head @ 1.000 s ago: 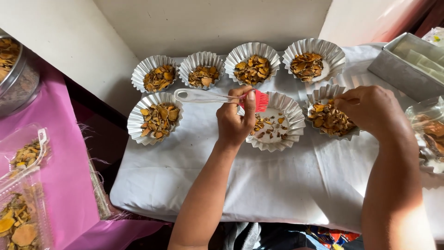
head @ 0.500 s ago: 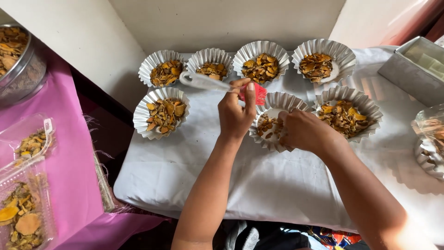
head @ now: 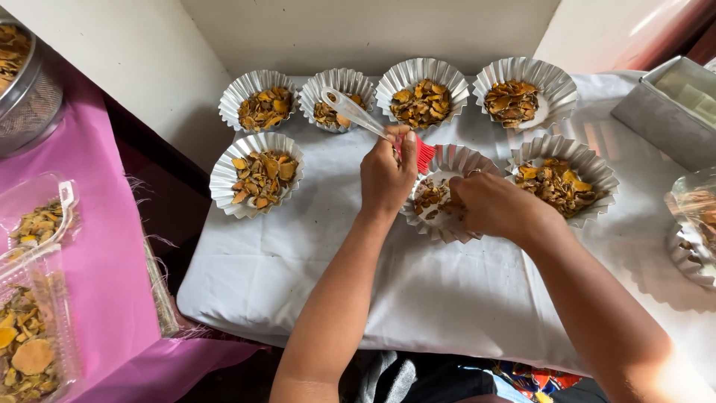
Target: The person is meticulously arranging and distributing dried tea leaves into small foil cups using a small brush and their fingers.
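The person's left hand (head: 388, 179) is closing around a pastry brush with a clear plastic handle and red silicone bristles (head: 373, 127), fingers and thumb wrapped tight about the neck just behind the bristle head, so that the handle is slanting up and away to the far left over the cloth while the red bristles are poking out at the far right side of the fist, right at the far rim of a fluted silver foil cup with only a thin scatter of dried orange-brown slices in it (head: 441, 195). The right hand (head: 496, 205) is lying over the right part of that same cup, fingers curled loosely down into it and touching the slices; whether it is pinching any of them cannot be told. This cup is sitting in the middle of the near row on a white cloth-covered table (head: 418, 291). To its left, a fuller foil cup of the same slices (head: 257, 181) is standing well apart, and to its right another full foil cup (head: 561, 186) is standing just beside the right hand. Four more filled foil cups (head: 421, 93) are lining the far edge by the wall. At the far right a grey metal tray (head: 664, 112) is resting, and at the left, on a pink sheet (head: 104, 246), clear plastic boxes of slices (head: 33, 328) are lying.
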